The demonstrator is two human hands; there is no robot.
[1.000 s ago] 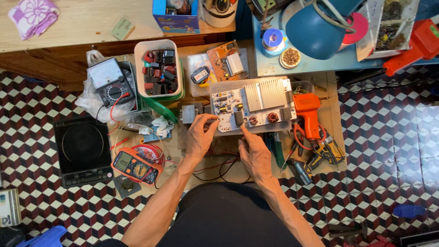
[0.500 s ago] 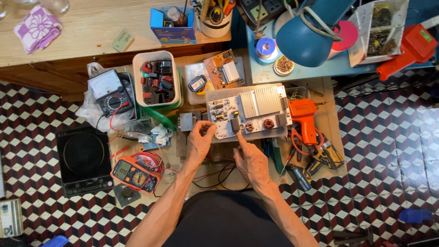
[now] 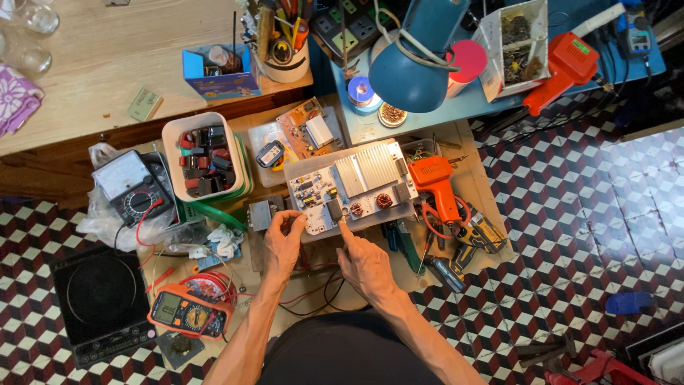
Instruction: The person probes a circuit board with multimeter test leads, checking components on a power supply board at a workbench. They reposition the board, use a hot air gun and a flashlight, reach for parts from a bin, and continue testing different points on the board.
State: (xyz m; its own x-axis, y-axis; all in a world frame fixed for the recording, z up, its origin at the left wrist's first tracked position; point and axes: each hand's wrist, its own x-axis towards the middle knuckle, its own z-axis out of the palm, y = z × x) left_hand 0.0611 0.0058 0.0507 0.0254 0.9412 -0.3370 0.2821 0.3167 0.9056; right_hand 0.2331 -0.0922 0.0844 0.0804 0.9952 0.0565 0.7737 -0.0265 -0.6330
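Left hand point(image 3: 283, 239) at circuit board point(image 3: 335, 196) edge; right hand point(image 3: 365, 262) fingertip touching it

1. This is an electronics repair corner, set up at floor level in what looks like a home.
2. Meters show it: an orange digital multimeter point(image 3: 189, 314) and an analogue meter point(image 3: 132, 187).
3. Bare circuit boards point(image 3: 353, 187) lie on cardboard, beside an orange glue gun point(image 3: 438, 187) and a tub of spare components point(image 3: 204, 160).
4. A blue desk lamp point(image 3: 410, 68) hangs over patterned tiles point(image 3: 570, 235).
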